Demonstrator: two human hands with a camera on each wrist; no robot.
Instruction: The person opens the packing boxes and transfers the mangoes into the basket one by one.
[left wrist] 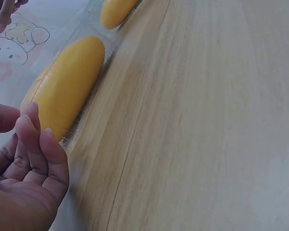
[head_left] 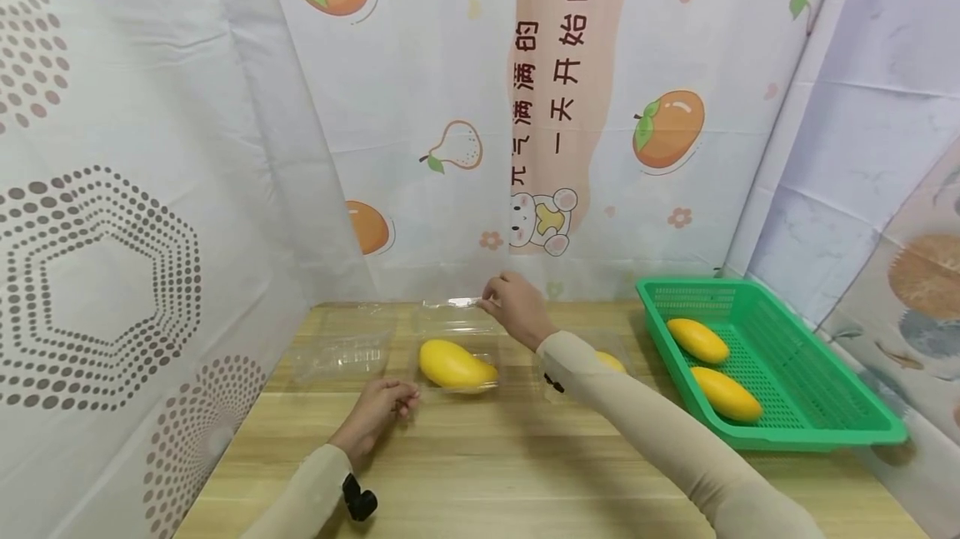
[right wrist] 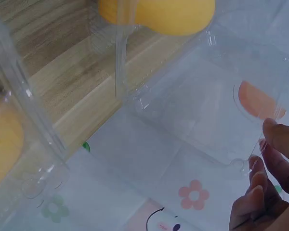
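A yellow mango (head_left: 455,366) lies in a clear plastic clamshell box (head_left: 483,387) in the middle of the table. My right hand (head_left: 517,306) pinches the far edge of its raised lid (right wrist: 192,106) between thumb and fingers. At the box's near left corner is my left hand (head_left: 378,414), fingers curled and thumb tip close to the index finger, pinching the rim beside the mango (left wrist: 72,82). To the right, a second clear box (head_left: 551,364) holds another mango (head_left: 611,361), partly hidden by my right forearm.
At the left stands another clear plastic clamshell box (head_left: 341,360), its lid up. A green basket (head_left: 813,439) on the right holds two mangoes, one nearer (head_left: 725,394) and one farther back (head_left: 697,340). A printed curtain (head_left: 450,47) hangs right behind the table (head_left: 450,481).
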